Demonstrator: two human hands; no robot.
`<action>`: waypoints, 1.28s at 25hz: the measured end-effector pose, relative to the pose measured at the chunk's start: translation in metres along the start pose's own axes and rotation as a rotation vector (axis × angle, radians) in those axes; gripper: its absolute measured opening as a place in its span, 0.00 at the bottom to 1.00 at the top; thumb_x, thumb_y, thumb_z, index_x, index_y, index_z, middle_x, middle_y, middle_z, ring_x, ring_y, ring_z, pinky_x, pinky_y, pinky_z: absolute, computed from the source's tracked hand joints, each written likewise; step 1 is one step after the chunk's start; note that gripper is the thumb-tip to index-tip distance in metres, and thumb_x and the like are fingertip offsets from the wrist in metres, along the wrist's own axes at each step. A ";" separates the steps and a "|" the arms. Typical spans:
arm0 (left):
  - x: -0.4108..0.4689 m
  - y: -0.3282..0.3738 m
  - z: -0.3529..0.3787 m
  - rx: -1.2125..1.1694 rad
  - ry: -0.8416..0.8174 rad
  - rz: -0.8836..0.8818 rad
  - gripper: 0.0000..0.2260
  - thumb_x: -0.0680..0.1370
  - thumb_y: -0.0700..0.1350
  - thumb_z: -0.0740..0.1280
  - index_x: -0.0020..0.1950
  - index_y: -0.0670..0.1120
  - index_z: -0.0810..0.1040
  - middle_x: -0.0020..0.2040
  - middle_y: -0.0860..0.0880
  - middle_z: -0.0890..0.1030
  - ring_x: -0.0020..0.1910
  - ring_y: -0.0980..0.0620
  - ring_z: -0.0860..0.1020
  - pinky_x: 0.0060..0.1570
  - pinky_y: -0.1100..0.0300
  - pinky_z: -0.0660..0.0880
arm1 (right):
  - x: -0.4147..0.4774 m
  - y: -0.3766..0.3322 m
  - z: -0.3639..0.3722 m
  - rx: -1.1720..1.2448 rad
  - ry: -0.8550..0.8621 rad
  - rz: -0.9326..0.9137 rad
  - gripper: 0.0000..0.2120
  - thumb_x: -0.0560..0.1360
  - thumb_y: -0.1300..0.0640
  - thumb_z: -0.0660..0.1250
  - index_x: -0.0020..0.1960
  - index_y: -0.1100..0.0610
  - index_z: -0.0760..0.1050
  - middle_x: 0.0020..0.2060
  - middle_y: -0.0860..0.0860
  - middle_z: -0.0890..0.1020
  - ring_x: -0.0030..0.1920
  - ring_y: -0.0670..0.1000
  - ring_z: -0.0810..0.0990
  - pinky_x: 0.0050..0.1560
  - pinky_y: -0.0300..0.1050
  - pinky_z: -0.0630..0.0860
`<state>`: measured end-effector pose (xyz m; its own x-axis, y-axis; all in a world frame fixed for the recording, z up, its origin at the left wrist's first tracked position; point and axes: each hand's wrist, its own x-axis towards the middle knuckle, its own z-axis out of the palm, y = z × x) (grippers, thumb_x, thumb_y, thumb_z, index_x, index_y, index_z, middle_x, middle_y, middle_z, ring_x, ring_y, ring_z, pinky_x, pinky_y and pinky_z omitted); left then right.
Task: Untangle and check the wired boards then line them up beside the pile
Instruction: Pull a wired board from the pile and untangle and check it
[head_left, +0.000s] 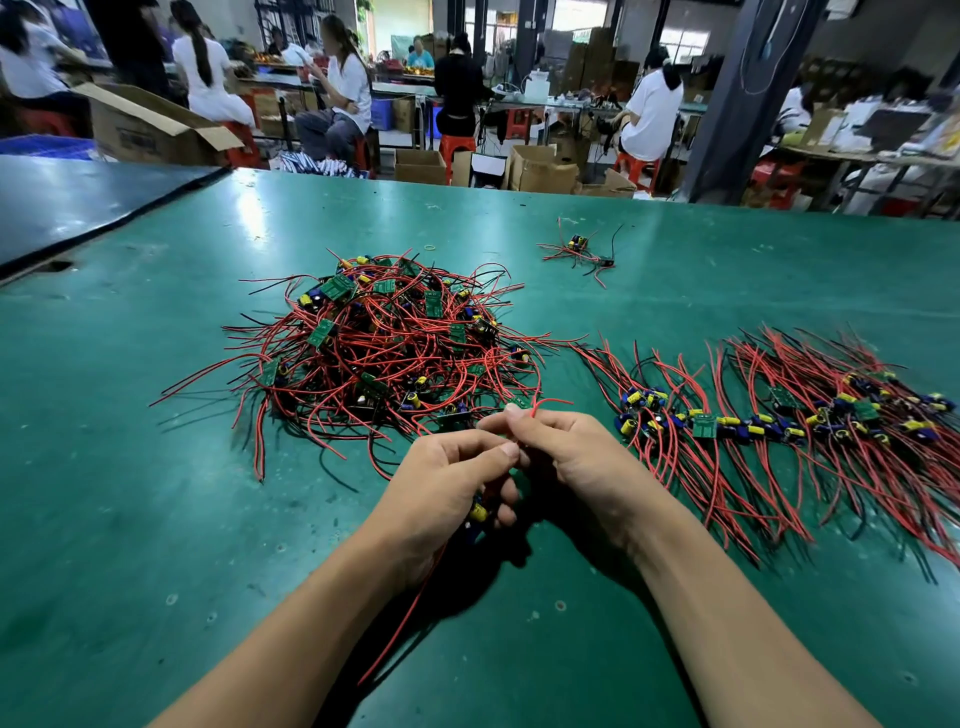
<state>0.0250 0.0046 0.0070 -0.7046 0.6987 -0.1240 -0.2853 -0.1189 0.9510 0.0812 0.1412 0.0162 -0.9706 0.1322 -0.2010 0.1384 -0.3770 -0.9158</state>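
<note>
Tabletop (156, 467), green. Tangled pile (384, 343), centre, far. Lined-up row (779, 426), right. Near centre: left hand (447, 483) curled round one wired board (478, 512); right hand (566, 452) pinching a red wire (545, 402).

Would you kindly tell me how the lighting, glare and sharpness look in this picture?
Head view: pale glare streaks on the green table; left hand, right hand and wire pile sharp, soft shadows beneath the hands; background workers softer; wide lens bows the table's far edge.
</note>
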 end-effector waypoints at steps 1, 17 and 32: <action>0.000 0.000 0.000 0.005 0.001 -0.001 0.06 0.79 0.39 0.66 0.46 0.38 0.80 0.29 0.44 0.76 0.24 0.51 0.74 0.26 0.63 0.72 | 0.001 0.000 -0.001 -0.009 0.019 -0.006 0.16 0.77 0.51 0.70 0.53 0.65 0.82 0.29 0.57 0.79 0.25 0.53 0.78 0.27 0.45 0.78; 0.002 0.000 -0.002 -0.014 -0.045 -0.029 0.08 0.79 0.41 0.66 0.44 0.40 0.82 0.29 0.44 0.75 0.23 0.51 0.73 0.27 0.63 0.71 | 0.012 0.002 0.010 0.074 0.161 -0.045 0.24 0.84 0.46 0.57 0.46 0.58 0.86 0.29 0.47 0.73 0.20 0.49 0.70 0.21 0.41 0.72; 0.002 -0.004 0.002 0.115 0.017 0.094 0.07 0.78 0.39 0.68 0.40 0.41 0.81 0.27 0.46 0.76 0.23 0.52 0.73 0.27 0.64 0.71 | 0.024 0.008 -0.011 -0.286 0.348 -0.123 0.18 0.84 0.47 0.58 0.48 0.49 0.85 0.25 0.48 0.63 0.22 0.46 0.59 0.23 0.38 0.56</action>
<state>0.0262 0.0084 0.0036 -0.7361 0.6759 -0.0366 -0.1417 -0.1010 0.9847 0.0611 0.1519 0.0003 -0.8662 0.4782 -0.1453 0.1228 -0.0782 -0.9894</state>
